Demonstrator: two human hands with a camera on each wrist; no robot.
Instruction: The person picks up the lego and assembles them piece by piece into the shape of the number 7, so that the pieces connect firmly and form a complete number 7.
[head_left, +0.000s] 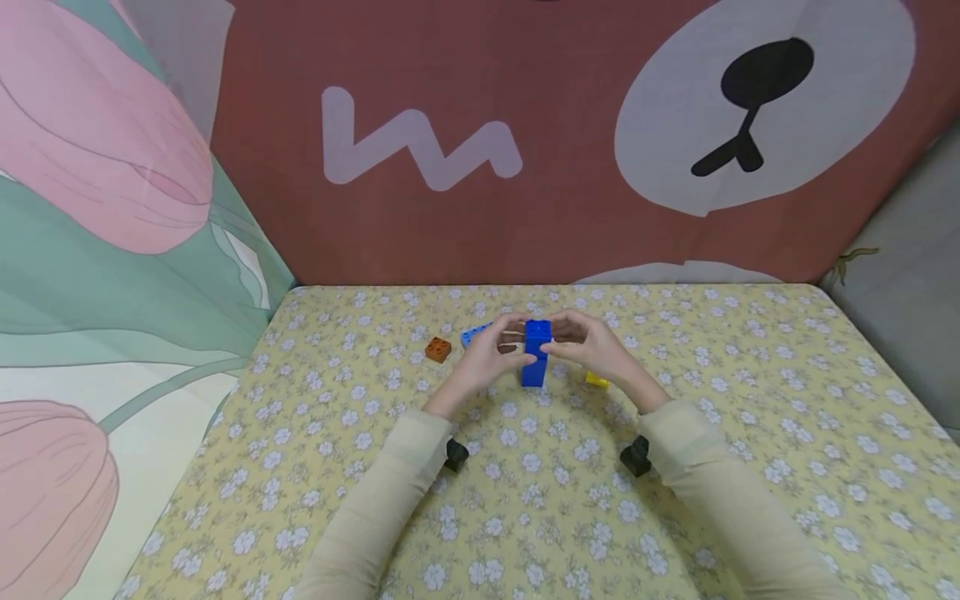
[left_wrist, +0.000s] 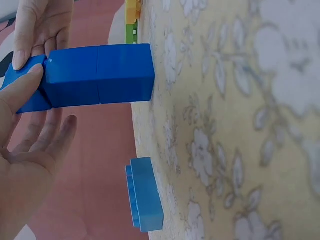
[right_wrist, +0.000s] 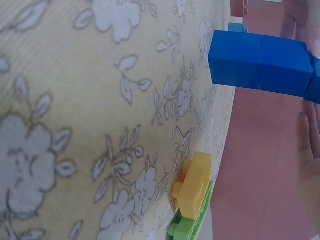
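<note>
A narrow tower of dark blue toy building bricks point(head_left: 534, 372) stands upright on the table. Its topmost blue brick point(left_wrist: 31, 97) sits slightly askew, with a thin gap above the brick below in the left wrist view. My left hand point(head_left: 489, 350) pinches this top brick from the left, thumb on the near face. From the other side my right hand point(head_left: 592, 343) pinches the same brick, its thumb also on the near face. Two stacked blue bricks point(right_wrist: 260, 62) lie below the hands in the right wrist view. The fingers behind the tower are partly hidden.
Left of the tower are an orange-brown brick point(head_left: 438, 349) and a light blue brick point(left_wrist: 146, 195). A yellow brick point(right_wrist: 196, 182) and a green brick point(right_wrist: 184, 227) lie together on the right. Flowered cloth covers the table point(head_left: 525, 517); a printed fabric wall point(head_left: 450, 233) rises behind.
</note>
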